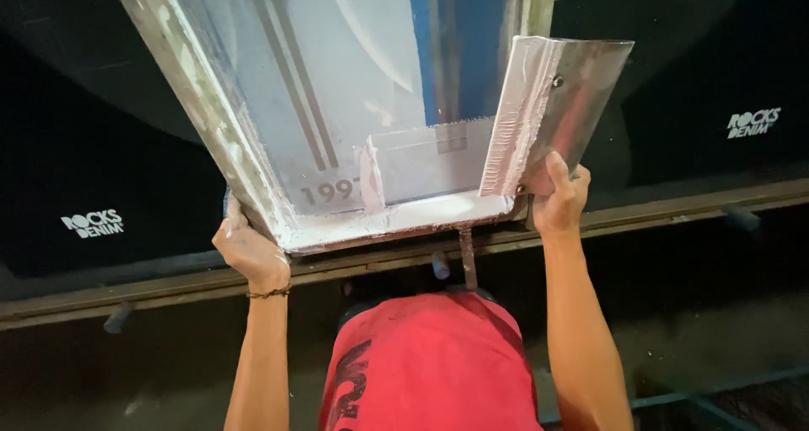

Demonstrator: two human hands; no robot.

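We are gripping a metal-framed printing screen (337, 102) at its near edge: our left hand (250, 252) is clasping the left corner, our right hand (559, 199) is pinching a squeegee (552, 111) against the right corner. Black fabric (76, 144) is lying on the worktop beneath.

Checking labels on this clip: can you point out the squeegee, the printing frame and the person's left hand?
squeegee (563, 102), head view, on its metal blade face.
printing frame (206, 119), head view, on its left side bar.
left hand (249, 250), head view, on the back of the hand gripping the frame's corner.
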